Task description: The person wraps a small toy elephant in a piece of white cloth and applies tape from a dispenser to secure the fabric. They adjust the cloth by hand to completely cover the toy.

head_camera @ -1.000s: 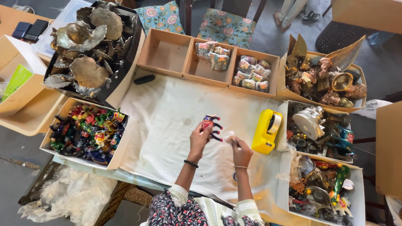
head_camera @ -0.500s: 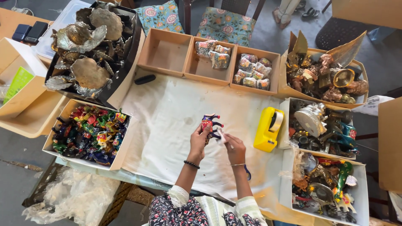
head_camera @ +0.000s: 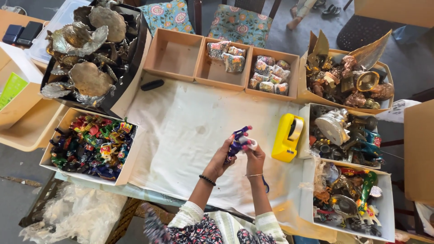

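Both hands meet above a white cloth (head_camera: 181, 135) on the table. My left hand (head_camera: 222, 159) grips a small blue and purple painted figurine (head_camera: 237, 140) from below. My right hand (head_camera: 254, 156) pinches the same figurine from the right, where a small white piece shows at its fingertips. A black bead bracelet is on the left wrist, a thin bangle on the right. A yellow tape dispenser (head_camera: 288, 138) stands just right of the hands.
A box of colourful painted figurines (head_camera: 90, 144) sits at left, a black tray of metal shell dishes (head_camera: 88, 54) above it. Three cardboard trays (head_camera: 174, 54) line the far edge, two holding wrapped items (head_camera: 269, 74). Boxes of metal ornaments (head_camera: 348, 77) and trinkets (head_camera: 348, 199) fill the right.
The right hand has moved up and left to join the left hand on the figurine. The figurine has turned in the grip.
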